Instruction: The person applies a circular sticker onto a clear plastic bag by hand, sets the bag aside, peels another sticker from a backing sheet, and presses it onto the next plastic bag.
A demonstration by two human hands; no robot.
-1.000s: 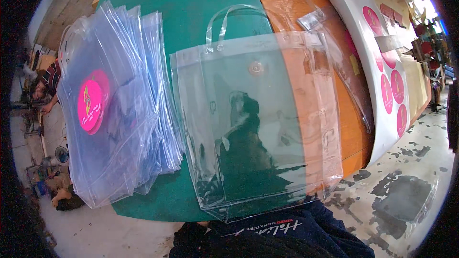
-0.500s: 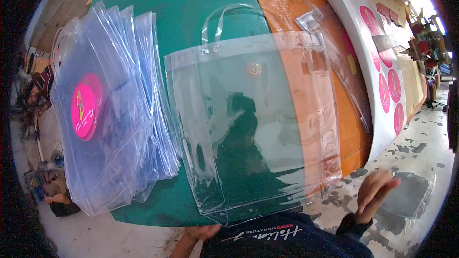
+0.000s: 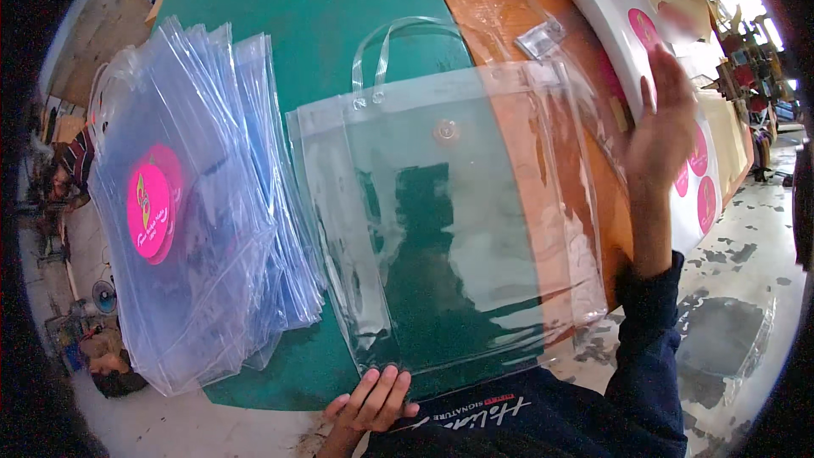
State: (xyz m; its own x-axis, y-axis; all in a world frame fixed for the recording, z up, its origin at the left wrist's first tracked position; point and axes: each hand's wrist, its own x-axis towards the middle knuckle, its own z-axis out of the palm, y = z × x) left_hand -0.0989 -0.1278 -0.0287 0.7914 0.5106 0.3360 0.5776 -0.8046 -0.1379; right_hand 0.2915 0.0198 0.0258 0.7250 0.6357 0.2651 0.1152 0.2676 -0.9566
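Left hand: your left hand [image 3: 374,399] is resting at the near edge of the table, fingers [image 3: 392,386] spread loose and open, clamped on nothing. Fingertips are touching or just overlapping the bottom edge of the clear bag; can't tell which.
Right hand: your right hand [image 3: 664,123] is reaching out to the right, palm open, fingers extended, gripping nothing. It's hovering over or lying on the white sheet stack [image 3: 632,51]; contact isn't readable, the hand is blurred.
Clear bag: the clear plastic tote bag [image 3: 462,220] is lying flat between your two hands, bottom edge toward you, clear handles [image 3: 386,42] pointing away, round snap [image 3: 445,130] near the top centre. Its right edge is sitting just beside your right wrist, apart from the palm.
Surface: the bag is straddling the green mat [image 3: 322,8] and the orange board [image 3: 509,25].
Sheets: the white stack is carrying round pink stickers [image 3: 706,203], fanning off to the right past your right hand.
Left pile: a stack of clear bags [image 3: 199,212] with a pink round label [image 3: 149,210] is lying just left of the flat bag, well apart from both hands.
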